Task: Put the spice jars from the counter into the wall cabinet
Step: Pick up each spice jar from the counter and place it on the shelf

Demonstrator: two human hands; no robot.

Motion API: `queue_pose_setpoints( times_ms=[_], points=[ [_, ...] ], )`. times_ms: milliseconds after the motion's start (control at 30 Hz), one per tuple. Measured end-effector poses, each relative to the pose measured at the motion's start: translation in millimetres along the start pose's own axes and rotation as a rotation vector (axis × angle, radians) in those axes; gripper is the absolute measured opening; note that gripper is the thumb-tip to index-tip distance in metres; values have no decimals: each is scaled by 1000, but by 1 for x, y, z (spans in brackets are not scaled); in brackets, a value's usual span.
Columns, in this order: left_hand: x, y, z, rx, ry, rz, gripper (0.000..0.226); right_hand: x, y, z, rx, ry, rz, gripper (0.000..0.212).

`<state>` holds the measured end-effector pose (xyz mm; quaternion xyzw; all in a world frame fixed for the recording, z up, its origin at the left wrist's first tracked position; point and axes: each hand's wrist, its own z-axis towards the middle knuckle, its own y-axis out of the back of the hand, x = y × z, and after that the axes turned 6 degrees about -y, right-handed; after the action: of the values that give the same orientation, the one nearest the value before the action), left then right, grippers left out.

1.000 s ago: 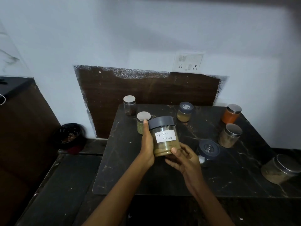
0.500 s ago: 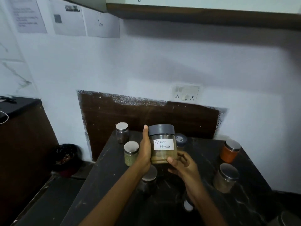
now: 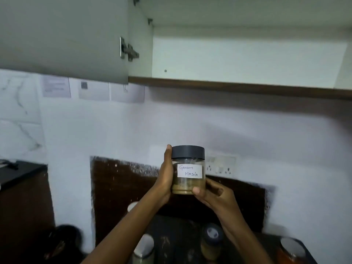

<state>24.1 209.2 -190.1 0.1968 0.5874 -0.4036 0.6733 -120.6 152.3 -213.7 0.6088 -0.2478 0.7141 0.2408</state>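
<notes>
Overhead, the wall cabinet [image 3: 247, 60] is open; left hand [image 3: 165, 181] and right hand [image 3: 216, 196] clasp the jar [image 3: 188, 184]: probably light and slippery, so hold its sides.

Five spice jars: one labelled jar [image 3: 188, 178] mid-frame, four jars [image 3: 143, 246] low in frame. Three papers [image 3: 56, 86] upper left. One cabinet [image 3: 247, 60].

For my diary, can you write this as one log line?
Garam Masala jar: upright | left hand: grips | right hand: grips | wall cabinet: open
</notes>
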Motion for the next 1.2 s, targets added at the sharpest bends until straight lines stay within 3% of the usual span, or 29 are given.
queue_pose_setpoints(
  times_ms=[133, 200, 267, 400, 533, 700, 867, 967, 1067, 1200],
  points=[
    [-66, 6, 44, 73, -138, 122, 63, 47, -21, 49, -62, 148, -9, 55],
    [-101, 10, 66, 83, -269, 146, 54, 74, -32, 78, -111, 236, -34, 50],
    [-128, 15, 85, 33, -411, 142, 43, 101, -42, 104, -126, 328, -47, 35],
    [-153, 35, 122, -188, -710, 191, 21, 150, -64, 153, -164, 508, -47, 31],
    [-155, 53, 148, -229, -875, 311, 33, 186, -87, 200, -187, 654, -98, 39],
    [-152, 75, 191, -256, -884, 609, 56, 207, -109, 258, -166, 676, -344, 41],
    [-149, 98, 217, -346, -762, 905, 65, 217, -122, 312, -207, 622, -793, 63],
    [-146, 106, 223, -383, -778, 986, 69, 218, -126, 326, -252, 573, -984, 62],
    [-142, 109, 228, -392, -772, 1083, 75, 226, -129, 330, -195, 495, -1060, 54],
    [-140, 107, 232, -410, -724, 1161, 86, 235, -134, 331, -21, 405, -967, 35]
  ],
)
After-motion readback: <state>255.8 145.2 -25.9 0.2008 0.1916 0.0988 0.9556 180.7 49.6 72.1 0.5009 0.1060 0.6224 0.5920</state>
